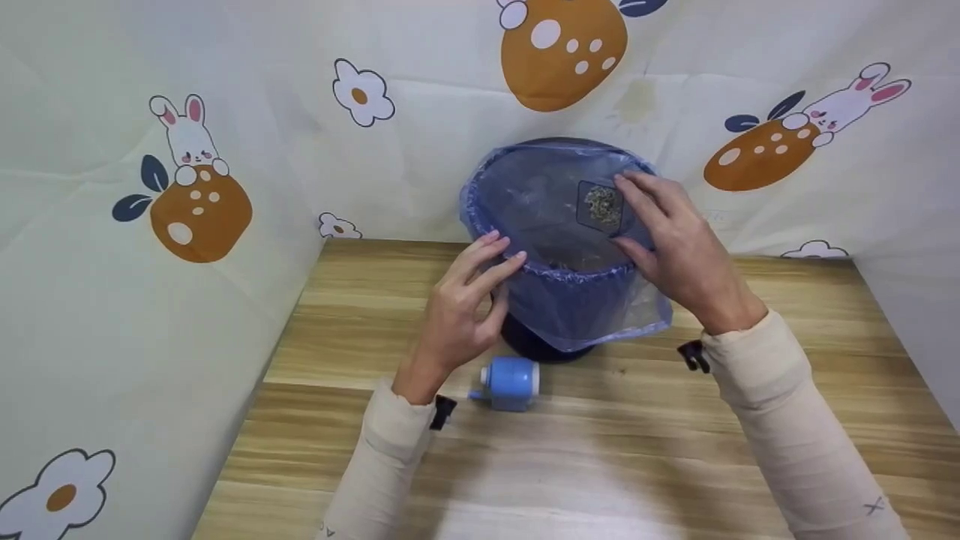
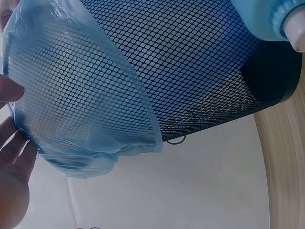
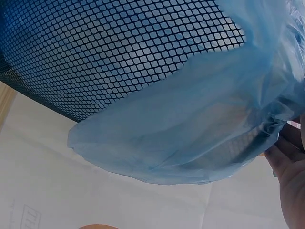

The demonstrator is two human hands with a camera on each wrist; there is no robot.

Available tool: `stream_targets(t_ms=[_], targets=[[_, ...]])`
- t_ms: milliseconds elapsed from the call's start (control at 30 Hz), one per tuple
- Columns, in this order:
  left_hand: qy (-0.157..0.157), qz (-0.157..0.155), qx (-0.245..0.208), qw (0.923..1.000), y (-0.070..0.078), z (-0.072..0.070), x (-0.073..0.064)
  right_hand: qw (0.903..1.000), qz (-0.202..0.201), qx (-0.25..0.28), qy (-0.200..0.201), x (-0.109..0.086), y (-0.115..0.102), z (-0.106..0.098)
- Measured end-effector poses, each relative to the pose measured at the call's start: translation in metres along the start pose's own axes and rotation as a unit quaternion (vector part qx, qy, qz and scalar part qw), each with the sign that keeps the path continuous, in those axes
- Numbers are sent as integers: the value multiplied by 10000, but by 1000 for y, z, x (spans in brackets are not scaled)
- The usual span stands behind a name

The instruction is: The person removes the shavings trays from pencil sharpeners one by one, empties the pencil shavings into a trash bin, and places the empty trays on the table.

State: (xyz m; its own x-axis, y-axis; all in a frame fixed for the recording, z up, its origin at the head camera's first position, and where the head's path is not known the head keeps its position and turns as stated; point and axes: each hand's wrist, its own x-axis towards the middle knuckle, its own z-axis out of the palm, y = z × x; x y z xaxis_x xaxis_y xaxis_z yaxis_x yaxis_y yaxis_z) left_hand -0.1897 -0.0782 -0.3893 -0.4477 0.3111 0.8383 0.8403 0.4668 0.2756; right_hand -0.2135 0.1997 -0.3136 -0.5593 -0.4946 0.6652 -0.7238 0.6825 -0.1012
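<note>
A mesh wastebasket [image 2: 181,62] stands on the table, lined with a translucent blue plastic bag [image 1: 600,307] folded over its rim. Above the mouth, my right hand [image 1: 679,244] pinches a small clear shavings drawer [image 1: 581,217] between thumb and fingers. Pencil shavings [image 1: 602,205] show inside the drawer. My left hand [image 1: 472,300] has its fingers extended and spread, with fingertips [image 1: 491,238] at the left front of the bag-covered rim. Close to the left wrist, in front of the basket, lies a blue pencil sharpener [image 1: 511,382] with a crank. The drawer is out of sight in the right wrist view.
The wood-grain table [image 1: 637,450] runs toward the viewer. Patterned cloth walls [image 1: 420,172] with rabbits and flowers enclose the back and sides, and the basket stands close to the back one. A dark clip [image 1: 694,356] hangs at the right cuff.
</note>
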Motion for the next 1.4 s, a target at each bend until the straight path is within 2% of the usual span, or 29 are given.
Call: stream_targets(t_ms=[800, 1400], targets=[[9, -62, 63, 10000, 2, -2, 0, 9987, -259, -430, -114, 1, -3, 0], [75, -70, -3, 9999, 0, 0, 0, 9980, -358, -529, -38, 0, -3, 1]])
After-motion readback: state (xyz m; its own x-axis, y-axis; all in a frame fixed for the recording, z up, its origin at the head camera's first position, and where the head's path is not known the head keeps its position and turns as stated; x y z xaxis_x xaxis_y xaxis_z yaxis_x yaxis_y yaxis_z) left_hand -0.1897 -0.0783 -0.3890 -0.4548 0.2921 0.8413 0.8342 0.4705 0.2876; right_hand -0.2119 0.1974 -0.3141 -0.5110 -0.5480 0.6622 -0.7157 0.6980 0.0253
